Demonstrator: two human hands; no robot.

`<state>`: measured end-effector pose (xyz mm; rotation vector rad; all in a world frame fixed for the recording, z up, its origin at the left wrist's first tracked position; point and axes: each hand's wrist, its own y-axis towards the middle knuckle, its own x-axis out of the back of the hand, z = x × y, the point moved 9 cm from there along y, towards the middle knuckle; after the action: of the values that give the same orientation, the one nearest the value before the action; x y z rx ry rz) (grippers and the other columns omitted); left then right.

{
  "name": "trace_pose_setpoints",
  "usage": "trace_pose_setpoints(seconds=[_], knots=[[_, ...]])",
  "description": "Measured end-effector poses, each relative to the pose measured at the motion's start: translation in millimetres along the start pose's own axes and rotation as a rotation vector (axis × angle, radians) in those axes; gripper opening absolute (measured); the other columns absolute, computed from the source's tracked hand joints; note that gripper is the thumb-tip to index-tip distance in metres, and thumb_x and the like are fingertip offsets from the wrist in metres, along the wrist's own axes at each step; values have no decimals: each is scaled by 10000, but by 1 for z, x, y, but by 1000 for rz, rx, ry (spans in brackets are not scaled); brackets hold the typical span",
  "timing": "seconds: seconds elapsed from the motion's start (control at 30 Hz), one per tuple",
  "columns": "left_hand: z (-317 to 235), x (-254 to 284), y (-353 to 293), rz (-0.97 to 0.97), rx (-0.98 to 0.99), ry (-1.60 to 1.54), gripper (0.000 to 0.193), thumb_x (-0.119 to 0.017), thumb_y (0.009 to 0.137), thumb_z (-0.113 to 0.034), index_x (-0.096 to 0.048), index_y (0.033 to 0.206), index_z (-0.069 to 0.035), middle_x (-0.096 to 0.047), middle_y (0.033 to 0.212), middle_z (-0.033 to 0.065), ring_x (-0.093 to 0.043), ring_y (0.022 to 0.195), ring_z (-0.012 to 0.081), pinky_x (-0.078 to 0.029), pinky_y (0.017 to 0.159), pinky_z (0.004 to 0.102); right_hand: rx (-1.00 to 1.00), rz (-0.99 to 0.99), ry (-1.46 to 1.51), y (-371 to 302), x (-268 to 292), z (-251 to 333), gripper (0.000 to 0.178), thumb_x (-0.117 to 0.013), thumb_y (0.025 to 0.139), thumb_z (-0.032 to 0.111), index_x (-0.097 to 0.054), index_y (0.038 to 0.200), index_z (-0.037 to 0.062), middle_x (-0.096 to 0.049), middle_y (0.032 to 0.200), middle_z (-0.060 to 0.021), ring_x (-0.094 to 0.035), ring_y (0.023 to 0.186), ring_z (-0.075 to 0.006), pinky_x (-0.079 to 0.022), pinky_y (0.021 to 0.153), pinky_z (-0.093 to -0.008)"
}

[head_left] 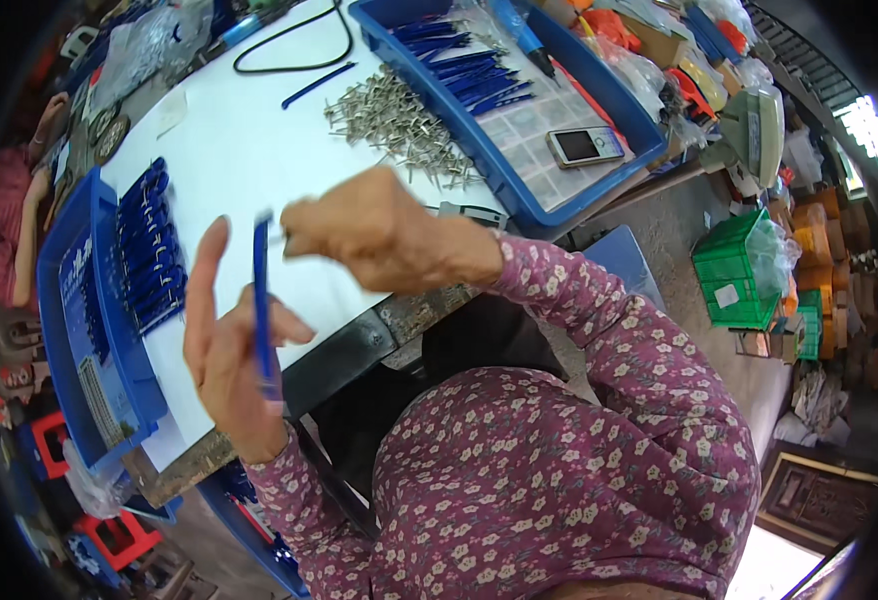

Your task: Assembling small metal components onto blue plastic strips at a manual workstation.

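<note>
Head view: left hand (227, 365) clamped on upright blue pen barrel (263, 300), right hand (374, 235) pinched shut at its top, above white table (229, 150) beside metal clips pile (399, 125).

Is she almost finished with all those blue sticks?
Not nearly, it seems. A batch of blue pieces already lies in the left tray. The left hand holds one blue stick, with the right hand at its top. More sticks and a metal-pin pile wait.
</note>
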<state>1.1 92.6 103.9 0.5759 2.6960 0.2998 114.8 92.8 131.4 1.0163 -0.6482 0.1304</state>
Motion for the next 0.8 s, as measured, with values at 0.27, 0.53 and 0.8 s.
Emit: trace_pose_setpoints(seconds=[0.27, 0.53, 0.8], knots=[[13, 2, 7, -207, 4, 364, 536, -440, 910, -261, -273, 1338, 14, -566, 1027, 118, -456, 760, 60, -353, 667, 207, -40, 7, 73, -6, 16, 9, 126, -613, 729, 136, -523, 732, 49, -517, 527, -67, -518, 428, -225, -372, 403, -328], [48, -9, 7, -116, 105, 173, 209, -504, 888, -107, -536, 1040, 33, -544, 671, 33, -490, 566, 93, -360, 519, 198, -95, -16, 6, -27, 14, -8, 159, -604, 756, 165, -511, 737, 38, -520, 529, -84, -539, 470, -262, -385, 416, -344], [63, 2, -4, -116, 187, 231, 191, -514, 875, -120, -540, 963, 47, -536, 697, 38, -480, 540, 85, -362, 519, 202, -371, 121, 103, -57, 65, -54, 229, -537, 836, 212, -599, 890, -2, -598, 760, -66, -562, 662, -154, -464, 582, -268]])
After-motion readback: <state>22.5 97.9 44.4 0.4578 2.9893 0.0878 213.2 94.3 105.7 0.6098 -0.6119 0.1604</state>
